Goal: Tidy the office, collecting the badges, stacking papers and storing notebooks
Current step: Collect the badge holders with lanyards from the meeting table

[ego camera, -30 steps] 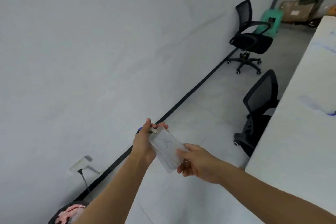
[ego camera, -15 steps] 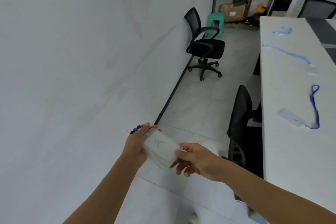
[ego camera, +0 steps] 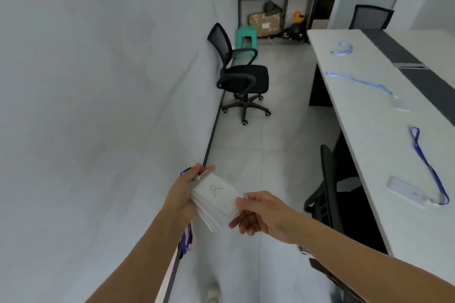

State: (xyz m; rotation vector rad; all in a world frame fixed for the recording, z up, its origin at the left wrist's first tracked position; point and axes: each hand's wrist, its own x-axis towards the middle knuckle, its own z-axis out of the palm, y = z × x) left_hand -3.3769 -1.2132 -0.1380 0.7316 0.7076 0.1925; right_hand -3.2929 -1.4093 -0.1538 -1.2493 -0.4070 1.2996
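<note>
A stack of white badge holders (ego camera: 215, 200) is held between both hands in front of me. My left hand (ego camera: 183, 192) grips its far end, with blue lanyards (ego camera: 187, 238) hanging down under the wrist. My right hand (ego camera: 258, 211) pinches the near right corner of the stack. On the long white desk (ego camera: 369, 130) to the right lie three more badges: a near badge (ego camera: 406, 190) with a dark blue lanyard, a middle badge (ego camera: 400, 103) with a light blue lanyard, and a far lanyard (ego camera: 342, 48).
A black office chair (ego camera: 242, 76) stands by the left wall. Another black chair (ego camera: 330, 192) is tucked under the desk at my right. A green stool (ego camera: 247, 40), a shelf unit (ego camera: 275, 2) and a cardboard box stand at the far end. Grey floor tiles run ahead.
My view has swung right, from the wall toward the desk, bringing the badges on the desk into sight. Both hands keep holding the badge stack as before.
</note>
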